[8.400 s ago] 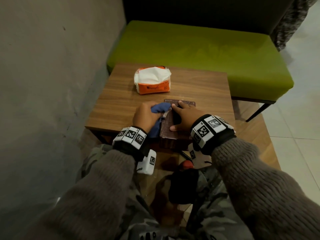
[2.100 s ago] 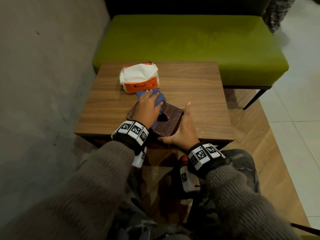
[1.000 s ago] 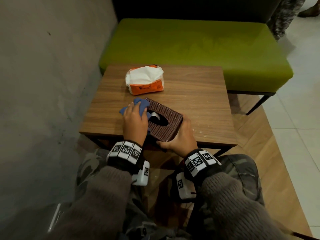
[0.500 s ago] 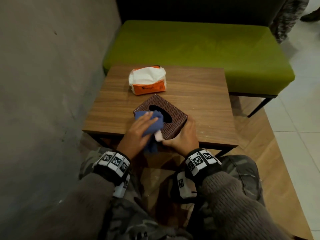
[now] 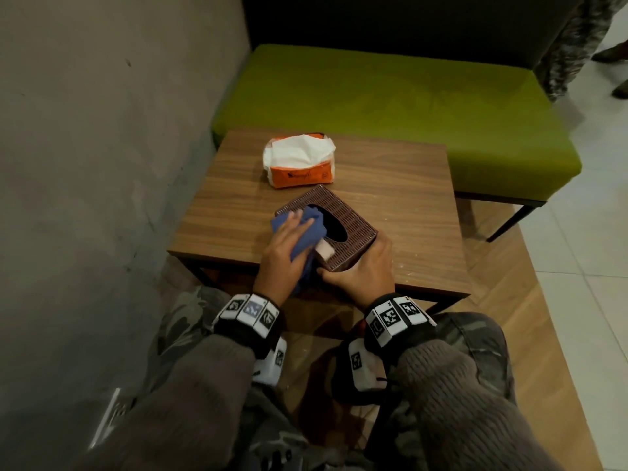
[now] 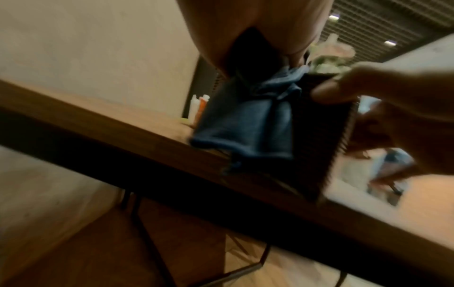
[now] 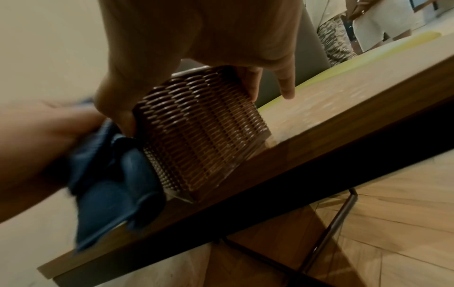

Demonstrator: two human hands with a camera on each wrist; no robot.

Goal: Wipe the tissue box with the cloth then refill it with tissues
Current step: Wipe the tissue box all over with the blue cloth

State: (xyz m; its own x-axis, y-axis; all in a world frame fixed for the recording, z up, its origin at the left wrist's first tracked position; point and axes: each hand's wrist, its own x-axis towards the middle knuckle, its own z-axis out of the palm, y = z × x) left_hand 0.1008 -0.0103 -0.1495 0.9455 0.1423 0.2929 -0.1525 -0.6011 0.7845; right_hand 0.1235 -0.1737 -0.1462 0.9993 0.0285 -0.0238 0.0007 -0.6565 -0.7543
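Observation:
A brown woven tissue box [image 5: 350, 219] sits turned cornerwise near the front edge of the wooden table [image 5: 390, 178]. My left hand [image 5: 292, 239] lies with straight fingers on a blue cloth [image 5: 311, 229], pressing it on the box's top left; the cloth hangs down the box's near-left side [image 6: 245, 126]. My right hand [image 5: 353, 263] grips the box's near corner, thumb on one face and fingers on the other [image 7: 189, 104]. The box's oval opening is dark. An orange and white tissue pack [image 5: 299, 161] lies behind the box.
A grey wall runs along the left. A green bench [image 5: 407, 96] stands behind the table. The table's right half [image 5: 414, 205] has only pale crumbs on it. Tiled floor lies to the right, and another person's legs [image 5: 564, 45] stand at the far right.
My left hand has slid the cloth from the box's near-left edge up across its top toward the far-left corner. The right hand keeps its hold on the near corner.

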